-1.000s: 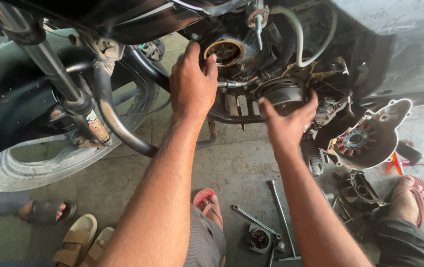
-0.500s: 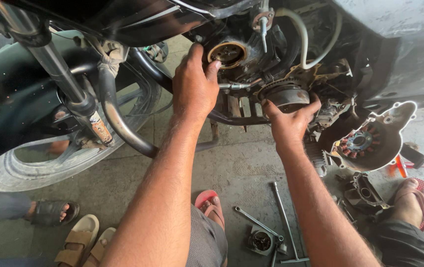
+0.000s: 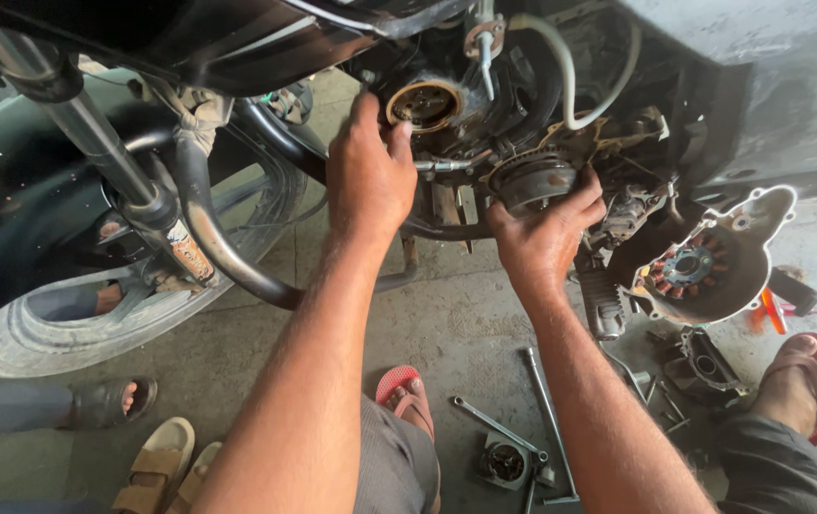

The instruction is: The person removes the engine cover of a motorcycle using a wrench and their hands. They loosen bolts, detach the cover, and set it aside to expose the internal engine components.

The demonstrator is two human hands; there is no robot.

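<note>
At upper centre of the frame, the right hand [image 3: 543,238] is clamped around a dark, ribbed, round metal flywheel [image 3: 532,181] on the greasy motorcycle engine; the left hand [image 3: 368,176] rests fingers-spread beside a brass-coloured round engine opening [image 3: 424,103].

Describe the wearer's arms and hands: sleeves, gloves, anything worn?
Both forearms are bare, with no sleeves in view. The left hand and right hand are bare too: no gloves, rings, watch or wristbands visible. Fingers look smudged with dark grime.

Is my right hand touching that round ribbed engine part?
Touching: the head view shows the right hand with fingers wrapped around the round ribbed part.
</note>
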